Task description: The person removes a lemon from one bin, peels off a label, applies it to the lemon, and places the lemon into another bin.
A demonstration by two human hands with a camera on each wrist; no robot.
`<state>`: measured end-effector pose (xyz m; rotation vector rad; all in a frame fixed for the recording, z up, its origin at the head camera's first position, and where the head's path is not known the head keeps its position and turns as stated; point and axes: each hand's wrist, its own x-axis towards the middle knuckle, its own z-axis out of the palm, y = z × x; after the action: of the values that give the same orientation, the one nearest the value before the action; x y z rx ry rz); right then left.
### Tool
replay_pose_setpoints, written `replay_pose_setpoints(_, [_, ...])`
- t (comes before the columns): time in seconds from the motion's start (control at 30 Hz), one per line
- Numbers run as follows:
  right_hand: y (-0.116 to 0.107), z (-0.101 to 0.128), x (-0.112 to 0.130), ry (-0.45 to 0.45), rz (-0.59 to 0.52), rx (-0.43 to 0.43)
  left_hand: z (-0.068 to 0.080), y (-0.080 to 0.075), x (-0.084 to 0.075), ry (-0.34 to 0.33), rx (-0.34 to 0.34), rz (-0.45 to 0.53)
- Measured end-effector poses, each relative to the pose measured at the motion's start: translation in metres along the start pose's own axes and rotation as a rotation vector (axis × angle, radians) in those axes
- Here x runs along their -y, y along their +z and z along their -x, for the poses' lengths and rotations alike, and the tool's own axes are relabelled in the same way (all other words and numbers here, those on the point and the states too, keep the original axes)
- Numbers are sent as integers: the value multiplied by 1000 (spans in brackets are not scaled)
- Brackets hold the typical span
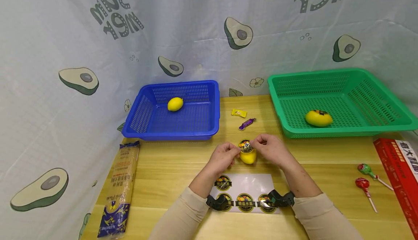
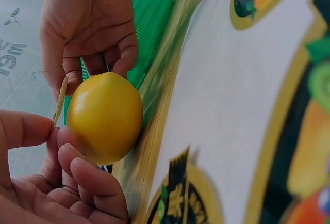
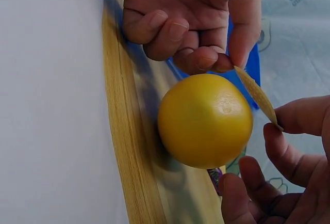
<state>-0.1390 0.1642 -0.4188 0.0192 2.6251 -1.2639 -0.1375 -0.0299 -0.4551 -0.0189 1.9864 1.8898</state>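
Left hand (image 1: 223, 156) and right hand (image 1: 270, 150) are pinching a sticker (image 1: 245, 146). Fabric (image 1: 192, 25) (avocado-printed) is hanging behind the wooden bench (image 1: 166, 171).

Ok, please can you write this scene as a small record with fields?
Left hand: pinches one edge of a round sticker
Right hand: pinches the opposite edge
Sticker position: near yellow fruit, not touching it
White sheet: four stickers visible
Blue basket: one lemon, no sticker visible
Green basket: one stickered fruit

Stickers (image 1: 245, 203) reading "精品水果", packet (image 1: 119, 189) "SPAGHETTI", curtain (image 1: 196, 18) "SUMMER", red box (image 1: 396, 180) perhaps "TOMATO"
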Motion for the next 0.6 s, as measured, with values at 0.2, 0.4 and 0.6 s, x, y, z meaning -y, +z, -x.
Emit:
replay_pose_setpoints(0.2, [2,-1,-1,-1,0,-1,0,0,1,-6,1,-2])
replay_pose_setpoints(0.4, [3,-1,-2,9,-1,2,1,0,1,-10,-2,-8])
replay_pose_setpoints(0.6, [4,-2,-2,26,-13,15,-1,0,2,-14,-2,-29])
